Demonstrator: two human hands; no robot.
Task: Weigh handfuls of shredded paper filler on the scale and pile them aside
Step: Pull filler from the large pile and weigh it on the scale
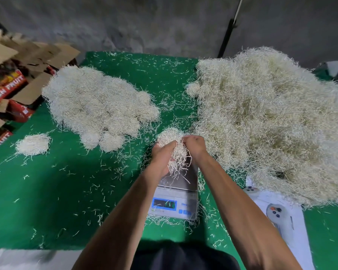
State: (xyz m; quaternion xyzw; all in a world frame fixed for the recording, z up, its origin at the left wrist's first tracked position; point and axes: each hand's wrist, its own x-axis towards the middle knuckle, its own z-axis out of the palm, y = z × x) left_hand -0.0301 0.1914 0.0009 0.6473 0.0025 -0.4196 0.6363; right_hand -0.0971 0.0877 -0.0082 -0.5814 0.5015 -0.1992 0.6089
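Observation:
A digital scale (180, 189) with a steel pan and a blue display stands on the green table (66, 191) in front of me. Above its pan both hands hold one handful of cream shredded paper (171, 138). My left hand (162, 156) cups it from the left and my right hand (195, 146) grips it from the right. Strands hang down between the hands toward the pan. A large loose heap of filler (271, 117) lies to the right. A pile of rounded portions (98, 106) lies to the left, with one small clump (33, 144) apart from it.
Open cardboard fruit boxes (10, 80) stand at the table's left edge. White printed sheets (281, 213) lie at the right front, partly under the big heap. Loose strands are scattered over the green cloth. A grey wall and a dark pole (227, 36) are behind.

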